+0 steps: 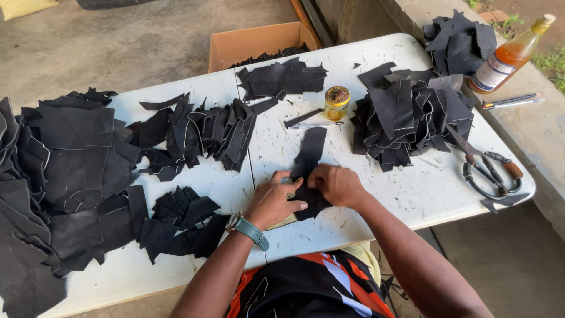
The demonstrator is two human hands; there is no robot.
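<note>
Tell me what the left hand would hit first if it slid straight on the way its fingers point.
The left hand points right, fingers on the black leather piece. Straight on, it would most likely meet the right hand first, which presses the same piece close beside it.

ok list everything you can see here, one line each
table: one, white, speckled, under all the work
black cut pieces: many, in heaps at the far left, centre left, near left, far centre and right
black piece: one, long, under both hands
jar: one, small, yellowish with dark lid, centre of table
pen: one, silvery, beside the jar
scissors: one pair, dark, right edge of table
cardboard box: one, brown, behind the table
bottle: one, amber liquid, on the ledge at right
pens: two, on the ledge
wristwatch: one, teal strap, left wrist
left hand: pressing the black piece
right hand: pressing the black piece
</note>
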